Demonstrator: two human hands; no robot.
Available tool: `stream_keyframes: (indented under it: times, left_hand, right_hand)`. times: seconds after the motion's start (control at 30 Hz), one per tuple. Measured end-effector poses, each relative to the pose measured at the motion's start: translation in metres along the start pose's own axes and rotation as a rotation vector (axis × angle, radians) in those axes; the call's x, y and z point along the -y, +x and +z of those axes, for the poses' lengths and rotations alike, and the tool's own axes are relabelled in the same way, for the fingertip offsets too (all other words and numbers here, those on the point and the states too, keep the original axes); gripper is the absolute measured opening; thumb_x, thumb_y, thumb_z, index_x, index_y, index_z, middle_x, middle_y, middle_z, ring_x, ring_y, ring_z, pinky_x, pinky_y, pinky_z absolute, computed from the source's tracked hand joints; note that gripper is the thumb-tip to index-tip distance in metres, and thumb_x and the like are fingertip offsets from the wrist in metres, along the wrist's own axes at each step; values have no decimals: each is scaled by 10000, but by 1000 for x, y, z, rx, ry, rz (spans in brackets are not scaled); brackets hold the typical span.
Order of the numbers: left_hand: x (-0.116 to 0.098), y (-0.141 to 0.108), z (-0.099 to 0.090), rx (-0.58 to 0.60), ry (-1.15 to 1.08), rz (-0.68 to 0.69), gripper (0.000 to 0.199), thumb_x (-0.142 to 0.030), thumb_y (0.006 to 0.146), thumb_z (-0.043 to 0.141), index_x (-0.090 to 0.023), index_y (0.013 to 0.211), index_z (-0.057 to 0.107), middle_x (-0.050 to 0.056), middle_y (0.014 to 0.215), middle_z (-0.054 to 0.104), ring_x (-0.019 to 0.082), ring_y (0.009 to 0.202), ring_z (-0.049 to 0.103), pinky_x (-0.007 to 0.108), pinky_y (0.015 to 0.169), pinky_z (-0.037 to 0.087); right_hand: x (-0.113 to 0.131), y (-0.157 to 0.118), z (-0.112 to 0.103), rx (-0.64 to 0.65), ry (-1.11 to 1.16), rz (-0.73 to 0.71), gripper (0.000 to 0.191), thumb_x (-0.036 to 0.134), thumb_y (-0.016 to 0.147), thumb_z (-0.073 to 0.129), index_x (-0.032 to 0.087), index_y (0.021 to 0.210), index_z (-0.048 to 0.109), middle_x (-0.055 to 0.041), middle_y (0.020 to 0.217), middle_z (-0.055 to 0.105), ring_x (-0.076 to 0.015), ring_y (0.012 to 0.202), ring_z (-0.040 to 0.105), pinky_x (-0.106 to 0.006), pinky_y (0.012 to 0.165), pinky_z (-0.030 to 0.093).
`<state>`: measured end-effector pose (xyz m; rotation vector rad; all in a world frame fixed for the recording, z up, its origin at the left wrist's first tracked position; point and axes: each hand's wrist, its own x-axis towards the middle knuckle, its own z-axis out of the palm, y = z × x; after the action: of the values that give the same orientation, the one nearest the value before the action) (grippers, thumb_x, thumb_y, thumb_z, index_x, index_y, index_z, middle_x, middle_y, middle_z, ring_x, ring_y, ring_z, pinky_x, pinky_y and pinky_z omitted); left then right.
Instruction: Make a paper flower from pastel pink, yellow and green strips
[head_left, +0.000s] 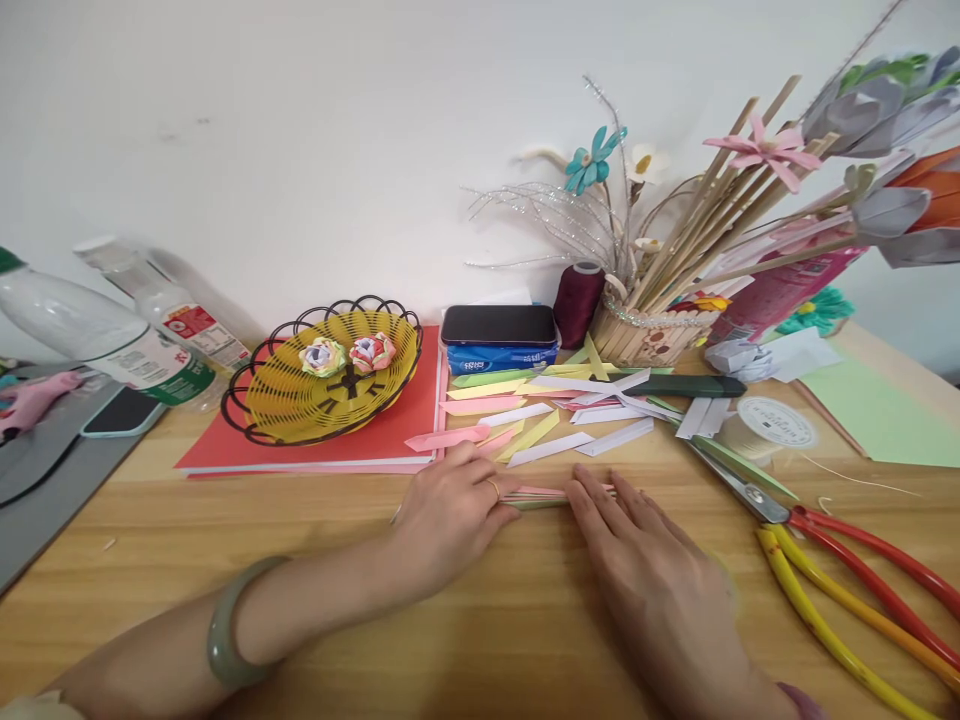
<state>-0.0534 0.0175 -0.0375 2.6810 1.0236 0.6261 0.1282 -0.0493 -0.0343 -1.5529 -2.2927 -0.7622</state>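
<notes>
Both my hands are low over the pale wooden table (315, 630) in the head view. With my left hand (454, 510), curled nearly closed, I pinch one end of a slim bundle of pink, white and green paper strips (546, 496) between thumb and fingers. My right hand (656, 570) has its fingers nearly straight, touching the other end; I cannot tell whether it grips. The bundle spans the gap between my hands, just nearer me than the loose pink, yellow and white folded paper strips (531, 432).
</notes>
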Motion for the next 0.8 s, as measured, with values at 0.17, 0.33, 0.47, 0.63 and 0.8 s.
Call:
stream_keyframes:
  times: [0.17,0.33,0.47,0.63,0.8]
  left_hand:
    - [2,4,0,46,-172,-56,163,-209,778,581,-195,922,657,20,798,679,170,779,548,325,744,444]
    - [1,7,0,37,-249,-105,120,-161,747,602,-174,845,670,21,759,677,160,753,552,302,731,438]
    - [0,8,0,79,-234,-123,138,-161,752,573,-182,846,673,17,723,665,164,751,537,301,716,428]
    - [0,8,-1,79,-178,-119,123,-160,735,566,-178,797,671,9,643,622,156,702,508,280,658,418]
    - [-2,8,-2,59,-134,-116,105,-166,728,558,-181,765,655,-4,590,590,152,689,494,276,656,430]
  right_hand:
    - [2,-1,0,43,-28,15,437,-43,688,351,55,967,673,-126,1027,671,-281,883,648,-308,535,569]
    - [3,-2,2,60,-34,-25,421,-42,697,353,32,970,665,-156,1035,664,-290,904,637,-316,569,568]
    - [2,-3,4,56,0,-13,392,-28,723,369,30,992,648,-158,1043,662,-289,930,621,-326,622,561]
    - [-9,-2,2,74,90,36,306,42,795,379,90,962,630,-156,1103,620,-305,1092,503,-429,832,475]
    - [-23,1,7,210,229,-68,271,31,814,341,123,931,568,-119,926,609,-226,867,562,-362,712,498]
